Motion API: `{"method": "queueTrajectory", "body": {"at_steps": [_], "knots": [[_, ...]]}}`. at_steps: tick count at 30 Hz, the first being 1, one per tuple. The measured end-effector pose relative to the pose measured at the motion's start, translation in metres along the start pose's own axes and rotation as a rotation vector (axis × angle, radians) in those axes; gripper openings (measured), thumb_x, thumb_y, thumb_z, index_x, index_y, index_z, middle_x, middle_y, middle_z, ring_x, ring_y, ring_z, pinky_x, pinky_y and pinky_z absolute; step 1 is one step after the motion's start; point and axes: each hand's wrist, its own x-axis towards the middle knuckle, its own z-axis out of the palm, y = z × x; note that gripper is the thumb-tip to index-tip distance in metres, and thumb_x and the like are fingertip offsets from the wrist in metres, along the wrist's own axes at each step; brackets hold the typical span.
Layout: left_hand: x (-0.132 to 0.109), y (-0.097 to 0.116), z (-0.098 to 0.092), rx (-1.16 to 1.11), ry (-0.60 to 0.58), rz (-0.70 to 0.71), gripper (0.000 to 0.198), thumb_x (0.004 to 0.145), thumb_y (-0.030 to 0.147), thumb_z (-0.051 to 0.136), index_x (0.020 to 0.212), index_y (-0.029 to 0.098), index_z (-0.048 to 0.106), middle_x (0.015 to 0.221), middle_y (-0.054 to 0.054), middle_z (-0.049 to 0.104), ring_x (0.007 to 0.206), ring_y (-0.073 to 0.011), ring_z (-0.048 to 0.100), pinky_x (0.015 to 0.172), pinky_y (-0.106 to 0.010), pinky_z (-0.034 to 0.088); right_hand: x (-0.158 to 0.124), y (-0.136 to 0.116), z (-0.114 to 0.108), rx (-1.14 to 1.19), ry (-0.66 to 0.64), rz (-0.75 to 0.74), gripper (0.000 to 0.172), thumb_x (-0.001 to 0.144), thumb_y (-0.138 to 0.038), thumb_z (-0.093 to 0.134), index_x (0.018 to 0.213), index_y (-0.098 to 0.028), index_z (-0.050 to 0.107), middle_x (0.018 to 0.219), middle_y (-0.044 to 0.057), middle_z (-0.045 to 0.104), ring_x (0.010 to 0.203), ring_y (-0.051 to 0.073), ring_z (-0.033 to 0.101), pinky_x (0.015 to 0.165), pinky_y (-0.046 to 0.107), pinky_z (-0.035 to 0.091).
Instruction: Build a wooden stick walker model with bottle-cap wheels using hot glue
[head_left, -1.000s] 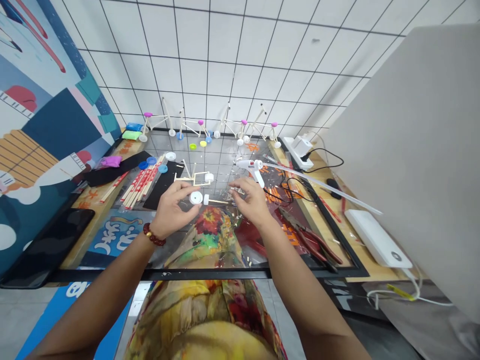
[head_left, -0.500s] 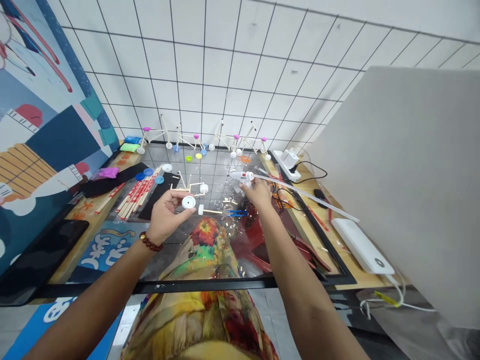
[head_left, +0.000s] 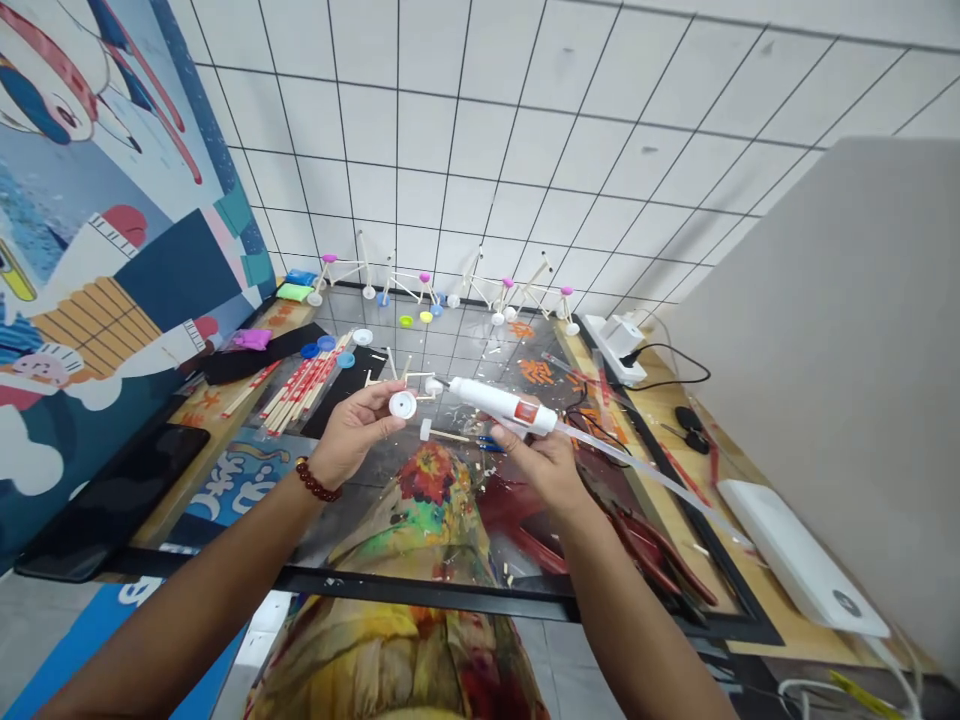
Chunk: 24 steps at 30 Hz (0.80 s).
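Observation:
My left hand (head_left: 352,430) pinches a round white bottle cap (head_left: 403,404) with a small dark hole in its middle. Just behind it are the pale sticks of a small frame (head_left: 409,377) with a white cap (head_left: 433,385); whether that hand also grips the frame I cannot tell. In my right hand (head_left: 541,462) is a white hot glue gun (head_left: 502,404), its nozzle pointing left close to the frame's cap. A long translucent glue stick (head_left: 652,472) sticks out of its rear. A white cap on a stick (head_left: 426,430) lies below the nozzle.
Several stick models (head_left: 425,278) with pink tops stand along the back edge. Bundled wooden sticks (head_left: 306,385) and blue caps (head_left: 345,360) lie left. Red-handled pliers (head_left: 660,550), a power strip (head_left: 611,350) and a white power bank (head_left: 802,550) are on the right.
My right hand has raised the glue gun from the table and brought its nozzle towards the left hand. The left hand keeps its hold on the cap. The view has shifted slightly.

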Motion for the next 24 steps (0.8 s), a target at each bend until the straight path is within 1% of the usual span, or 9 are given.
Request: {"method": "queueTrajectory", "body": {"at_steps": [3,7,10,16,20,24], "knots": [[0.0005,-0.0003,-0.0011,-0.013,-0.018,0.019,0.043,0.064,0.024,0.088,0.105,0.021,0.075,0.117,-0.010,0.075,0.110,-0.0236,0.068,0.096,-0.036,0.053,-0.0054,-0.0037,0.0048,-0.072,-0.115,-0.085,0.028,0.086,-0.043,0.066,0.107,-0.025,0.071,0.102,0.004,0.075,0.093,0.025,0.069,0.088,0.041,0.056],[0.0001,0.0005,-0.0032,0.039,-0.030,0.046,0.044,0.066,0.024,0.087,0.109,0.022,0.075,0.120,-0.010,0.074,0.110,-0.0236,0.068,0.093,-0.034,0.054,-0.0057,-0.0048,0.0066,-0.169,-0.198,-0.089,0.029,0.091,-0.042,0.061,0.114,-0.027,0.070,0.116,0.004,0.072,0.106,0.026,0.066,0.097,0.043,0.052],[-0.0006,0.0013,-0.0031,0.069,-0.038,0.060,0.045,0.067,0.025,0.086,0.110,0.022,0.075,0.120,-0.010,0.074,0.110,-0.0246,0.068,0.093,-0.036,0.054,-0.0057,-0.0060,0.0083,-0.190,-0.222,-0.082,0.031,0.091,-0.043,0.060,0.116,-0.028,0.070,0.117,0.003,0.072,0.106,0.027,0.067,0.096,0.043,0.053],[-0.0019,0.0020,0.0010,0.062,-0.028,0.052,0.044,0.064,0.025,0.088,0.106,0.021,0.075,0.118,-0.010,0.074,0.110,-0.0257,0.068,0.096,-0.039,0.054,-0.0049,-0.0102,0.0112,-0.239,-0.242,-0.132,0.030,0.091,-0.043,0.059,0.115,-0.028,0.070,0.116,0.004,0.072,0.107,0.027,0.066,0.098,0.044,0.050],[-0.0023,0.0025,0.0023,0.041,-0.026,0.049,0.043,0.064,0.023,0.088,0.105,0.022,0.076,0.115,-0.009,0.075,0.107,-0.0239,0.069,0.094,-0.036,0.054,-0.0043,-0.0096,0.0109,-0.213,-0.236,-0.147,0.028,0.091,-0.043,0.060,0.112,-0.028,0.071,0.113,0.004,0.073,0.103,0.026,0.067,0.094,0.042,0.051],[-0.0023,0.0035,0.0034,0.040,-0.039,0.048,0.042,0.064,0.021,0.087,0.104,0.021,0.076,0.114,-0.009,0.076,0.105,-0.0227,0.069,0.091,-0.034,0.055,-0.0047,-0.0082,0.0116,-0.220,-0.231,-0.143,0.029,0.091,-0.044,0.060,0.113,-0.028,0.070,0.114,0.004,0.073,0.107,0.027,0.066,0.097,0.044,0.050]]}}
